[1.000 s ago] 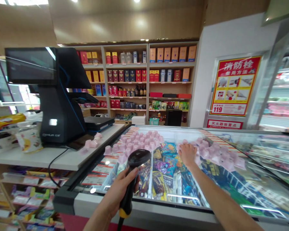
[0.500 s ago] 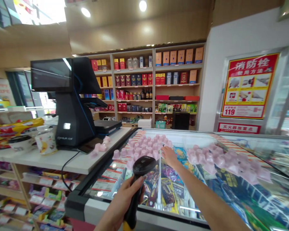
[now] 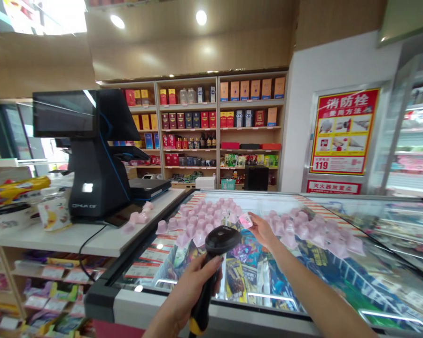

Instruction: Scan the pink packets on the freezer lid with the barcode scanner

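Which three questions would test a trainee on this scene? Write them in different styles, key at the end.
1. What does the left hand hold?
2. True or false: the right hand is empty.
3. Where do most of the pink cups lie?
A) On the wall shelves
B) On the freezer's glass top
C) On the red poster

Key:
1. A black-and-yellow handheld scanner.
2. False; it pinches a small pink item.
3. B.

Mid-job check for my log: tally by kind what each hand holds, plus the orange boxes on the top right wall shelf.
Black-and-yellow handheld scanner, in left hand: 1
Small pink plastic cup, in right hand: 1
Upright orange-and-blue cardboard boxes: 6
Total: 8
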The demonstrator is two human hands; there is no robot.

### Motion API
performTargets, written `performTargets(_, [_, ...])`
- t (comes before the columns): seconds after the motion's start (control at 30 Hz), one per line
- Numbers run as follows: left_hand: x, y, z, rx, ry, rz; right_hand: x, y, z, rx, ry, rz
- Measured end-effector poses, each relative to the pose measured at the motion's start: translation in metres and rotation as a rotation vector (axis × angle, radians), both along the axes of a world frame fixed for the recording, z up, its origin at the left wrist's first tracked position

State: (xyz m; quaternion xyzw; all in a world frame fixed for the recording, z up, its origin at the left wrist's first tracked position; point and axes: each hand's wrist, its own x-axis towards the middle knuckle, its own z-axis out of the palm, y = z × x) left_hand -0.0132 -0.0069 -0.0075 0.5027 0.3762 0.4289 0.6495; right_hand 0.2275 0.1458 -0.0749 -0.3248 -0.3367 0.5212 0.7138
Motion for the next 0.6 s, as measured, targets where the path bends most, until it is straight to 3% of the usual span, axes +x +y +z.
performTargets(0.07, [0.002, -0.001, 0.001, 0.007, 0.005, -0.004, 0.004, 0.000, -0.002, -0.011, -0.062, -0.034])
performTargets(0.13, [0.004, -0.001, 0.002, 0.004, 0.005, 0.008, 0.008, -0.001, -0.004, -0.005, -0.269, -0.145])
performTargets(0.3, [0.002, 0.005, 0.003, -0.012, -0.044, 0.082, 0.017, -0.009, -0.010, 0.110, -1.322, -0.495])
performTargets(0.4, [-0.003, 0.009, 0.002, 0.007, -0.027, 0.089, 0.023, -0.015, -0.011, 0.060, -1.766, -0.598])
performTargets(0.5, [-0.008, 0.013, 0.000, 0.007, -0.020, 0.088, 0.027, -0.017, -0.011, 0.007, -1.938, -0.683])
performTargets(0.6, [-0.011, 0.017, -0.004, 0.001, -0.016, 0.104, 0.020, -0.008, -0.008, -0.039, -1.948, -0.753])
